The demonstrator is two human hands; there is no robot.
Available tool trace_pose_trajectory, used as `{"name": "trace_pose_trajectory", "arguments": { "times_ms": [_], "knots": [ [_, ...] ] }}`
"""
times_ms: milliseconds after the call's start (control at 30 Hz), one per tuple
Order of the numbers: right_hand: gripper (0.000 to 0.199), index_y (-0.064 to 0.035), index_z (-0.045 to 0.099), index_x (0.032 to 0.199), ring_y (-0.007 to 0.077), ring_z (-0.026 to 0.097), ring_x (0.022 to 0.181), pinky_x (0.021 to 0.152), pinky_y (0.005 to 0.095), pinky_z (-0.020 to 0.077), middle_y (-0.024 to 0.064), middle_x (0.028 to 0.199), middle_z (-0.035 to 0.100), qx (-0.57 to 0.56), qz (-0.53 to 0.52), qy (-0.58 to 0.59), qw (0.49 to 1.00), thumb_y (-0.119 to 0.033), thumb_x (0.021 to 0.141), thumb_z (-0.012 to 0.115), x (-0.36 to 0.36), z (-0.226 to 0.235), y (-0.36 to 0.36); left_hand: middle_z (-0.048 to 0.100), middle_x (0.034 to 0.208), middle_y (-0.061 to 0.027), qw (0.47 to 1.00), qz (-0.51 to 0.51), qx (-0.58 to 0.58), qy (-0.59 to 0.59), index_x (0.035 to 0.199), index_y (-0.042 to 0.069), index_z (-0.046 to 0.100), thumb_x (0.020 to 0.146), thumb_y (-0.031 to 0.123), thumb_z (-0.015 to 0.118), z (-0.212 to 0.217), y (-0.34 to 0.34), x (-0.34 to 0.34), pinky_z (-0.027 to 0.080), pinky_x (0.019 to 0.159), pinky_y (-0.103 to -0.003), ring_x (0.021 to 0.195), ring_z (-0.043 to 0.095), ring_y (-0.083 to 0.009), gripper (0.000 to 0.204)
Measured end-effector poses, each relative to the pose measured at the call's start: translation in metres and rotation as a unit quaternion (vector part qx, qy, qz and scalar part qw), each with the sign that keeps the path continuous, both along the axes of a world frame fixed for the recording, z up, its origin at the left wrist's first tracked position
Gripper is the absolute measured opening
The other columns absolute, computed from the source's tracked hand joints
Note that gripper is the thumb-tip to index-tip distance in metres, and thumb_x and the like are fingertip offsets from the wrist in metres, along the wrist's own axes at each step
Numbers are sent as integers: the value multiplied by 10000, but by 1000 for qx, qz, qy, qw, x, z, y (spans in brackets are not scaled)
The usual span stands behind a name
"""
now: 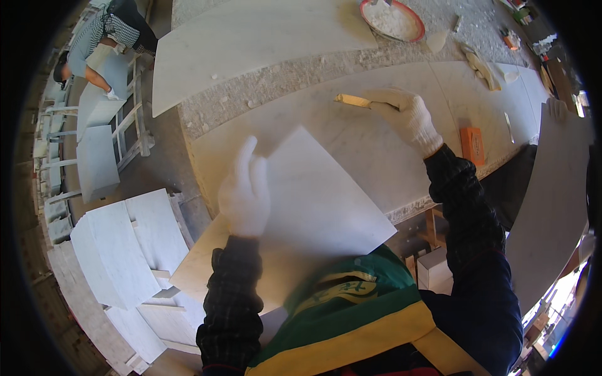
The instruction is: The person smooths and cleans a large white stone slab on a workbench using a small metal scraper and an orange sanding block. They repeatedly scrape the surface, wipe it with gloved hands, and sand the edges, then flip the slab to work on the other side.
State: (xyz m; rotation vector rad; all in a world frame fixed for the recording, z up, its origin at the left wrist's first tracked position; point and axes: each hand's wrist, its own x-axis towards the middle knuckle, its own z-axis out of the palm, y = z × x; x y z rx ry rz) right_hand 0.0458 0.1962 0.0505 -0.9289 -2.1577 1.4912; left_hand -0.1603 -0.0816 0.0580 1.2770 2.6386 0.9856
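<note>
A square white stone slab (316, 194) lies in front of me, one corner on the table and the near side against my green and yellow apron (370, 294). My left hand (244, 194), in a white glove, is at its left side with the fingers stretched out; whether it presses on the slab cannot be made out. Further right, my gloved right hand (404, 116) is closed on a short yellowish stick (352, 100), its tip pointing left above a large curved pale slab (295, 116). The stick's rear part is hidden in the hand.
An orange box (471, 145) and a crumpled cloth (481, 69) lie at the right. A red-rimmed bowl (421, 28) of white powder stands at the back. Stone slabs (116, 247) are stacked at left; a co-worker (103, 47) bends beyond. A tall panel (545, 207) stands right.
</note>
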Motion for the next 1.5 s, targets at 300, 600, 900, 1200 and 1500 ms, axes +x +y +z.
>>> {"name": "trace_pose_trajectory", "arguments": {
  "times_ms": [300,600,900,1200,1500],
  "knots": [
    [364,-57,733,1284,152,749,894,811,298,588,138,1063,788,43,-23,173,984,-102,923,739,-64,13,-54,707,1282,-169,999,-38,-1,-34,1442,84,587,938,298,761,-3,-8,-2,532,950,-464,1159,672,-374,575],
    [447,-163,722,1322,299,726,815,712,387,587,131,1061,761,142,136,197,960,-61,889,685,-74,42,-116,700,1260,-183,994,36,73,-66,1439,0,584,1046,185,508,2,-5,3,509,1008,-398,1133,676,-285,441],
    [328,2,762,1203,104,653,654,560,271,500,65,809,735,102,-306,72,944,-157,920,713,-8,7,115,767,1123,-154,997,0,-79,-19,1195,53,748,1063,327,540,-1,9,1,543,919,-400,1037,725,-335,368],
    [297,-184,752,1227,306,744,1007,998,551,531,98,1052,781,451,-66,-288,842,-286,1017,568,-6,-17,199,756,979,-163,987,2,-151,-57,1091,92,762,1065,384,544,-2,14,2,551,807,-426,926,727,-363,366],
    [362,-49,716,1301,284,728,1069,945,383,544,179,1191,750,257,-314,-90,910,-238,993,690,70,0,3,755,1037,-157,989,-2,-138,-47,1158,144,737,1062,443,530,-9,11,-1,546,833,-477,961,713,-380,376]
  ]
}}
